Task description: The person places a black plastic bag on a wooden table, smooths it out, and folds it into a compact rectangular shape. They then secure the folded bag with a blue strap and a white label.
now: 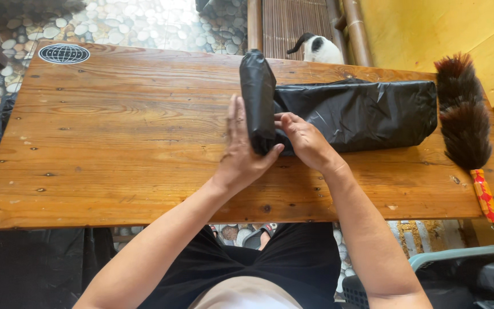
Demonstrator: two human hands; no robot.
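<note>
**Black plastic bag half-rolled, both hands on the roll**

Black plastic bag (pixel 361 111) lies flat on the wooden worktop (pixel 115 137), right of centre, its loose end stretching right toward the feather duster. Its left end is wound into a thick rolled section (pixel 257 97) that runs near-to-far, far tip close to the worktop's far edge.

Left hand (pixel 240 154): palm flat against the left side of the roll, fingers (pixel 234 117) straight and pointing to the far side, thumb hooked under the roll's near end. Open hand, pressing rather than gripping.

Right hand (pixel 305 140): on the right side of the roll, where roll meets the flat part of the bag. Fingers curled down onto the plastic, tips tucked against the roll. Whether they pinch the film or just press it, cannot tell.

Both hands touch the roll, one each side, near its near end.

Around it:
- Feather duster (pixel 463 114), dark brown plumes, at the right end of the worktop; red-and-yellow patterned handle points to the near right corner. Just beside the bag's right edge, apart from it.
- Round globe-pattern sticker (pixel 64 54) at the far left corner.
- Black-and-white cat (pixel 318 50) beyond the far edge, on the ground.
- Pebble floor (pixel 127 23) beyond the worktop.
- Teal-rimmed basket (pixel 464 254) with dark contents, near right, below worktop level.
</note>
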